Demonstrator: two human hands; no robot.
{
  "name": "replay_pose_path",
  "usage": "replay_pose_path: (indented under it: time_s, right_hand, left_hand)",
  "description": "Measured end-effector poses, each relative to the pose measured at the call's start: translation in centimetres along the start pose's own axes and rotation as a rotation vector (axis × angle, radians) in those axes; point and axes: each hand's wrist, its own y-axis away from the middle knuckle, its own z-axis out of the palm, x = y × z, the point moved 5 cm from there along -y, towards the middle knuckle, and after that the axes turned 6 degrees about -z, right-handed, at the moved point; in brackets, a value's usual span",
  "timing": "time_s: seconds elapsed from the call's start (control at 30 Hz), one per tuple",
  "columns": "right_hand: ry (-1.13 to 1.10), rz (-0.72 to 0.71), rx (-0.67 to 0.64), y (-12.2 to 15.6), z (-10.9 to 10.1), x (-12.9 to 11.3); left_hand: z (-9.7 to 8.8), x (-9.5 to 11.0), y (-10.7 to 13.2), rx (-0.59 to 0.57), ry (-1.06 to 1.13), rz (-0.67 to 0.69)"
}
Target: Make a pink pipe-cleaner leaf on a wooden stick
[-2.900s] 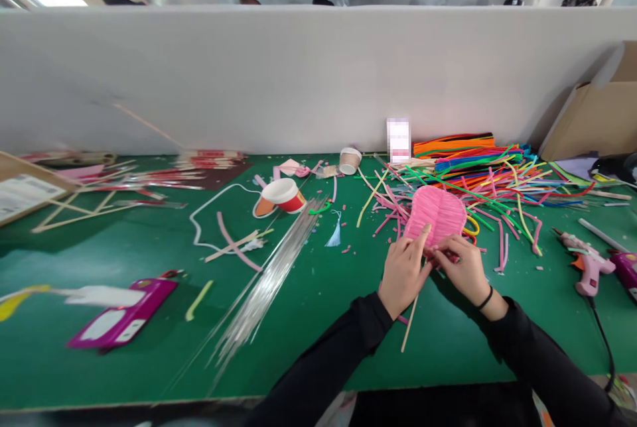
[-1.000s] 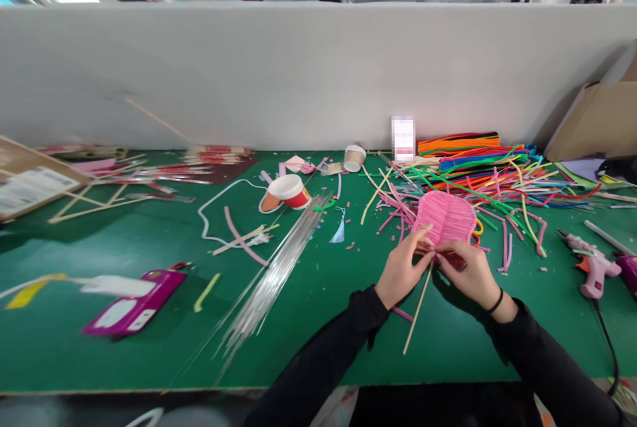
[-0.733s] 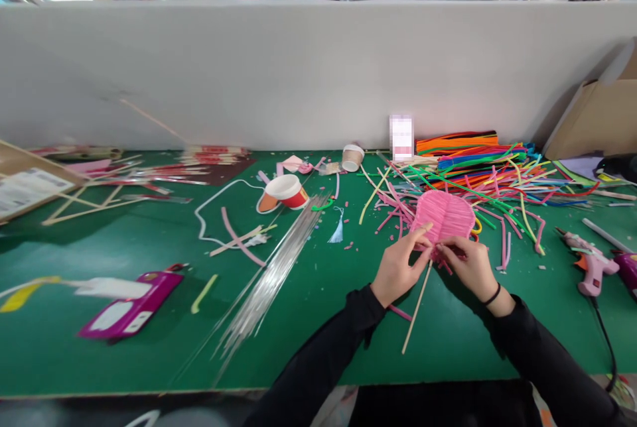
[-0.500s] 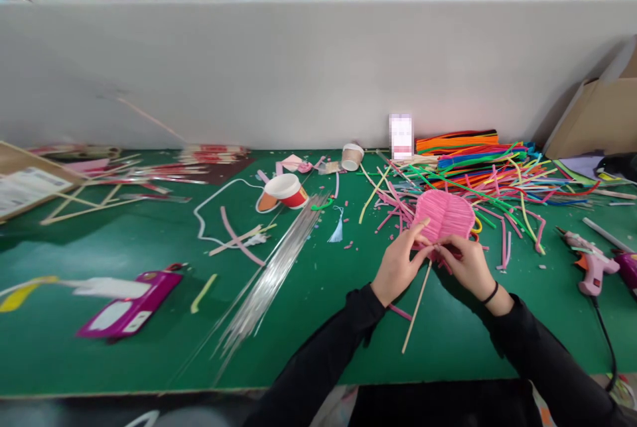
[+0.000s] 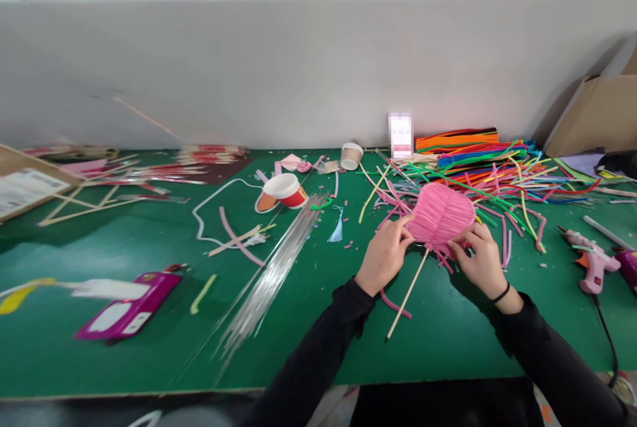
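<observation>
A pink fan [image 5: 440, 213], rounded and leaf-like with a crease down its middle, seems to be made of pipe cleaners. From its lower edge a thin wooden stick [image 5: 409, 289] slants down to the left, and short loose pink ends hang beside it. My left hand [image 5: 384, 253] pinches the fan's left edge between thumb and fingers. On the lower right edge, my right hand [image 5: 478, 260] is closed, thumb against the pink surface. Under the stick lies a bent pink pipe cleaner [image 5: 395, 306]. Something with yellow and dark parts is mostly hidden behind the right hand.
Loose pipe cleaners [image 5: 497, 178] pile up behind the fan. At right lies a pink glue gun [image 5: 590, 258] with a black cord. Left of my hands are thin metallic-looking rods [image 5: 276, 271], a paper cup [image 5: 293, 196], a blue tassel [image 5: 337, 225] and a purple packet [image 5: 134, 304].
My hands have parted from the fan's bottom centre to its left and right edges. The fan has tilted, and the stick's lower end has swung left and up.
</observation>
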Motion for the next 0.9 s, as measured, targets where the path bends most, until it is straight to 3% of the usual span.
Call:
replay_pose_path:
  time_s: [0.23, 0.47, 0.6, 0.67, 0.8, 0.9]
  right_hand:
    - [-0.046, 0.003, 0.025, 0.8, -0.1, -0.7]
    - [-0.135, 0.058, -0.055, 0.9, 1.1, -0.6]
    - [-0.161, 0.077, -0.048, 0.9, 1.3, -0.6]
    - [-0.169, 0.075, -0.054, 0.9, 1.4, -0.7]
    - [-0.204, 0.049, -0.086, 0.8, 1.5, -1.1]
    - [-0.21, 0.026, -0.088, 0.7, 1.2, -1.4]
  left_hand:
    - [-0.4, -0.2, -0.1, 0.105, 0.049, -0.035]
    - [-0.2, -1.7, -0.1, 0.173, 0.259, -0.252]
    - [-0.1, -2.8, 0.1, 0.254, 0.494, -0.386]
    - [0.6, -3.1, 0.2, 0.191, 0.677, -0.503]
    - [2.8, -2.4, 0.2, -0.12, 1.037, -0.725]
    - [3.1, -2.2, 0.0, -0.214, 1.138, -0.824]
